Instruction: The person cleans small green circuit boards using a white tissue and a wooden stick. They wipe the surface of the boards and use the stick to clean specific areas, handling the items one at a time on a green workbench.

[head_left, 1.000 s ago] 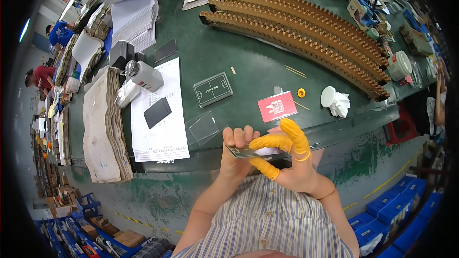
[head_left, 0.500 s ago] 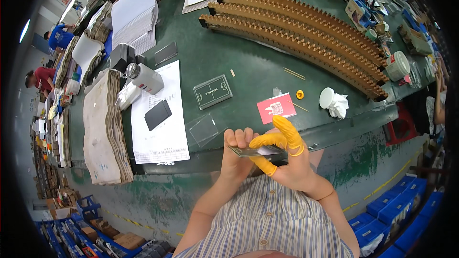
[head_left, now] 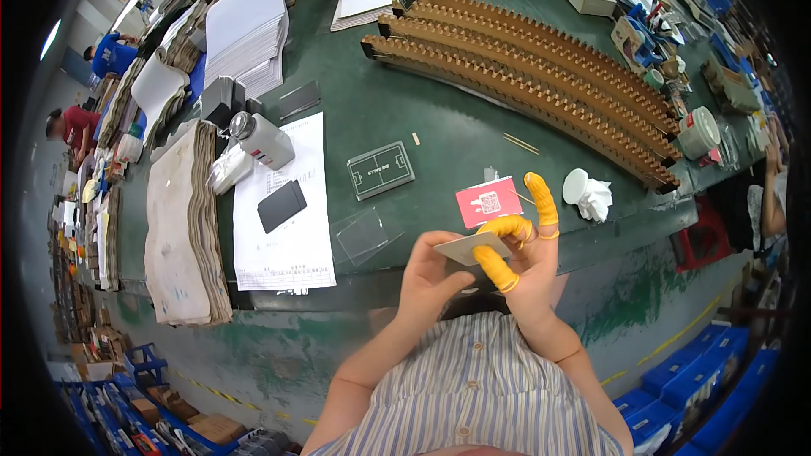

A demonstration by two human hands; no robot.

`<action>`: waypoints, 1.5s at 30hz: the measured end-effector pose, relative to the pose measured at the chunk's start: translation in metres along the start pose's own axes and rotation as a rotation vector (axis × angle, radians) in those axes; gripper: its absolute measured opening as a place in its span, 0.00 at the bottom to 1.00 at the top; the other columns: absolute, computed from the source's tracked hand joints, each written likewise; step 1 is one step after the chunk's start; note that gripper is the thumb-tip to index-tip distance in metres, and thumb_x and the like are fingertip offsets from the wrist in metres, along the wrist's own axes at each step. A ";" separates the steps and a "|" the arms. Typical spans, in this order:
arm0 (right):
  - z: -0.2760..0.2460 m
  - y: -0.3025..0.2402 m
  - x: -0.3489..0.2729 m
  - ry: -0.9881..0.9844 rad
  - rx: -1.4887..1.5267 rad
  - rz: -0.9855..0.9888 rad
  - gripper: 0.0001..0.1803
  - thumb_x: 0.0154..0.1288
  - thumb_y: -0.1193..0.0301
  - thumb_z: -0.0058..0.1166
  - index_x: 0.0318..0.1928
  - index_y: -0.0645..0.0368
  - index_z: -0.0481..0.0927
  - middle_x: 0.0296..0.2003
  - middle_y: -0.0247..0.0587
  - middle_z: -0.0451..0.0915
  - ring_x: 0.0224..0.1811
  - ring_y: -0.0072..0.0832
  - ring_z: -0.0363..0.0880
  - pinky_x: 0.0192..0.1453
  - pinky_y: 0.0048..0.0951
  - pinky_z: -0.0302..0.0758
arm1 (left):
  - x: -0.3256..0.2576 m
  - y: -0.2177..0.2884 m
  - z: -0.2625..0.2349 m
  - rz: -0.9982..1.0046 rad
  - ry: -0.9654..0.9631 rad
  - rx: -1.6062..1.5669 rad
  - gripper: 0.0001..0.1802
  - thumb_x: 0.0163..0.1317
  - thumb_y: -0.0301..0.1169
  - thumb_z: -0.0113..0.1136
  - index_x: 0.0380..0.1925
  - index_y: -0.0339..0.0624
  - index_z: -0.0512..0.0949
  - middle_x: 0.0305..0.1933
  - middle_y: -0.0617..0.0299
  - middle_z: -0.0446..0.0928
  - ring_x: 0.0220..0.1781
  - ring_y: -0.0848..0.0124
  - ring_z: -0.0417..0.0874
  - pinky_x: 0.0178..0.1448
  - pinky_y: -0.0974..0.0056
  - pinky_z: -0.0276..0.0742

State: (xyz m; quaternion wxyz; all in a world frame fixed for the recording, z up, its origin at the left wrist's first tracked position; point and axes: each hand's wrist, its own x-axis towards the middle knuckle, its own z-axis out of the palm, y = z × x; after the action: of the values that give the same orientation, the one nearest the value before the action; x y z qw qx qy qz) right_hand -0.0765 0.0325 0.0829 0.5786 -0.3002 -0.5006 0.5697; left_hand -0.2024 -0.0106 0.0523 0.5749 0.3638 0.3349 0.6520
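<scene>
Two bare forearms are seen rising from the lower edge of the view, out of short striped shirt sleeves, and are brought together in front of the chest. The left hand is held palm up with the fingers loosely curled and the thumb angled toward the right hand. The right hand is raised slightly higher, wrist bent upward. Yellow rubber finger cots are worn on its thumb, index and middle fingers; the middle finger is pointed straight up, while the index finger and thumb are pinched together.
</scene>
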 end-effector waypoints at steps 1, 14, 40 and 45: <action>0.000 -0.003 0.001 0.007 0.065 0.058 0.49 0.55 0.82 0.62 0.71 0.55 0.45 0.39 0.38 0.78 0.44 0.22 0.76 0.56 0.28 0.70 | -0.003 -0.005 0.001 -0.009 0.028 0.052 0.18 0.58 0.15 0.57 0.48 0.38 0.69 0.51 0.59 0.73 0.54 0.73 0.74 0.57 0.66 0.70; -0.018 0.009 0.003 -0.031 0.753 0.073 0.58 0.44 0.75 0.71 0.72 0.46 0.46 0.57 0.49 0.71 0.57 0.41 0.73 0.68 0.44 0.64 | 0.005 0.010 -0.012 0.356 0.150 0.403 0.10 0.52 0.11 0.60 0.32 0.35 0.77 0.38 0.55 0.78 0.44 0.62 0.80 0.51 0.63 0.75; -0.032 -0.004 -0.003 -0.023 -0.166 -0.307 0.47 0.46 0.78 0.71 0.66 0.58 0.58 0.43 0.44 0.78 0.47 0.31 0.77 0.58 0.33 0.68 | 0.005 0.016 -0.022 0.462 0.143 0.562 0.11 0.49 0.13 0.64 0.28 0.40 0.76 0.31 0.61 0.79 0.39 0.68 0.75 0.45 0.67 0.69; -0.028 -0.004 -0.005 0.058 -0.307 -0.266 0.36 0.48 0.79 0.68 0.59 0.61 0.68 0.44 0.43 0.77 0.47 0.31 0.77 0.58 0.33 0.69 | 0.005 0.016 -0.020 0.436 0.168 0.499 0.14 0.47 0.11 0.64 0.29 0.40 0.74 0.31 0.61 0.79 0.39 0.69 0.75 0.45 0.67 0.70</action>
State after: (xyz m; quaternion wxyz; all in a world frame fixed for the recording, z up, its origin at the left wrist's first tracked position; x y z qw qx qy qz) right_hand -0.0491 0.0333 0.0766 0.6102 -0.3325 -0.5999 0.3965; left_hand -0.2282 -0.0082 0.0556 0.2858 0.5011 0.4446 0.6853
